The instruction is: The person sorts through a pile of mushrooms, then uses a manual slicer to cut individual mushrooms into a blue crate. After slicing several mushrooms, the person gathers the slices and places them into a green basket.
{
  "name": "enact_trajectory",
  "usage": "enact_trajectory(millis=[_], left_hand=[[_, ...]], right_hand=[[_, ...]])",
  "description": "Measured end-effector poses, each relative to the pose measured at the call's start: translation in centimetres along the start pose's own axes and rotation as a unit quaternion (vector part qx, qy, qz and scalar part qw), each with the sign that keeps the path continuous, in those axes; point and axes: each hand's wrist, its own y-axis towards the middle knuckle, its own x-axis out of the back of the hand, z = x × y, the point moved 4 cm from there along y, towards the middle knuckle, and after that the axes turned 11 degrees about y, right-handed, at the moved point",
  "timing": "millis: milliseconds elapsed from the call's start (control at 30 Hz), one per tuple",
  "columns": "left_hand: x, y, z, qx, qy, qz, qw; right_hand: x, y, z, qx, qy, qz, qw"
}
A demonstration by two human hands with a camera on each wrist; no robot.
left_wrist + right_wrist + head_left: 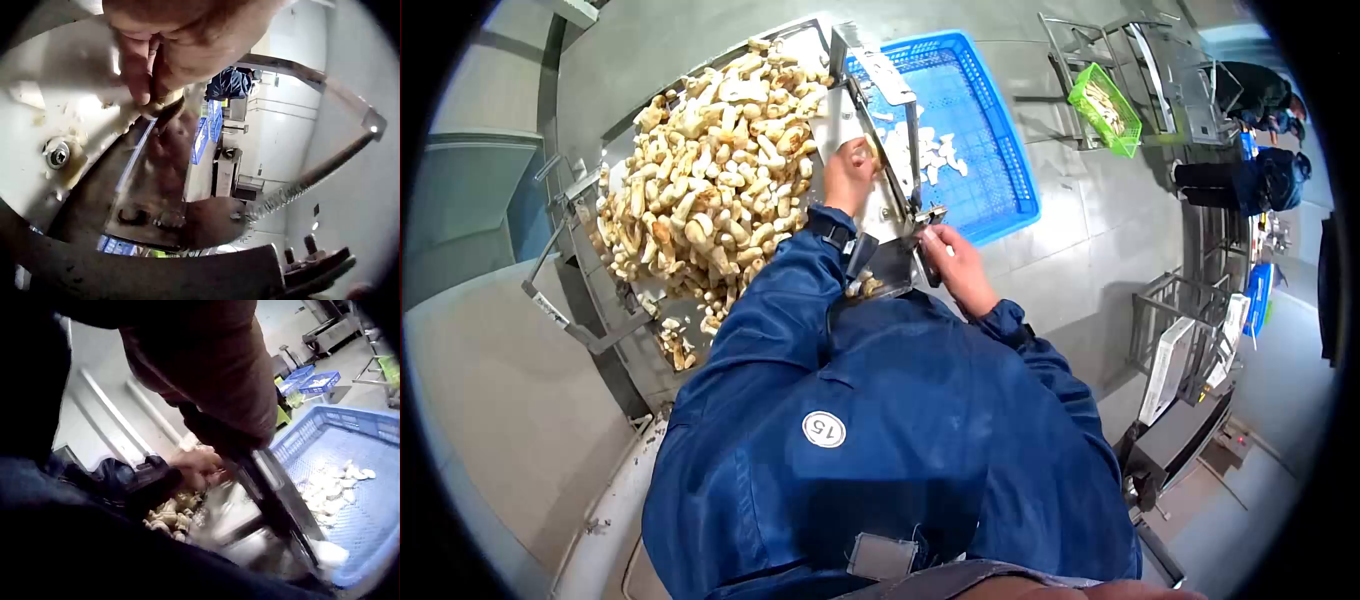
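My left hand (pixel 850 178) is over the white board (pixel 837 125) of a hinged cutter, close beside its blade (pixel 156 187). Between thumb and fingers it pinches a pale mushroom piece (pixel 166 102), right at the blade's edge in the left wrist view. My right hand (pixel 960 268) grips the dark handle (pixel 209 425) at the near end of the cutter. A large heap of whole mushrooms (pixel 710 180) lies left of the board. Right of the blade, cut white pieces (pixel 943 153) lie in a blue basket (pixel 970 100).
A metal frame (pixel 590 180) runs along the heap's left side. Stray mushroom bits (pixel 675 345) lie near the table's front. To the right, a green basket (pixel 1105 110) rests on a metal stand, with people (pixel 1250 180) beyond. Further racks (pixel 1180 330) stand at lower right.
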Motion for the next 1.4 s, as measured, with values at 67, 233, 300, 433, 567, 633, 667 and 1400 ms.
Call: enact_trajectory(millis=[67,233,300,433,567,633,667,1400], left_hand=[[-0.2,0.3,0.7,-0.001,0.001,0.003,1.0],[0.4,0.3,-0.5,0.008,0.034,0.016,0.999],[0.8,-0.2,-1.7,0.019,0.036,0.023,0.999],[0.8,0.5,-0.3,-0.017,0.065,0.02,0.998],[0.7,0.1,-1.8,0.017,0.032,0.037,0.999],[0.7,0.5,-1.3,0.016,0.065,0.037,0.997],[0.7,0.7,-1.3,0.015,0.058,0.036,0.998],[-0.1,1.2,-0.5,0.049,-0.041,0.108,0.992]], right_hand=[[-0.9,-1.3,4.9,-0.004,0.051,-0.009,0.999],[-0.8,-0.9,3.9,0.092,0.022,0.015,0.995],[0.5,0.0,-2.0,0.047,-0.017,0.044,0.998],[0.2,0.3,-2.0,-0.001,-0.023,0.046,0.999],[-0.9,-1.3,5.7,0.021,0.07,0.032,0.997],[-0.7,-1.0,3.9,0.022,0.041,0.025,0.999],[-0.3,-0.8,1.7,0.018,0.021,0.038,0.999],[0.8,0.8,-4.5,0.042,-0.045,0.077,0.995]])
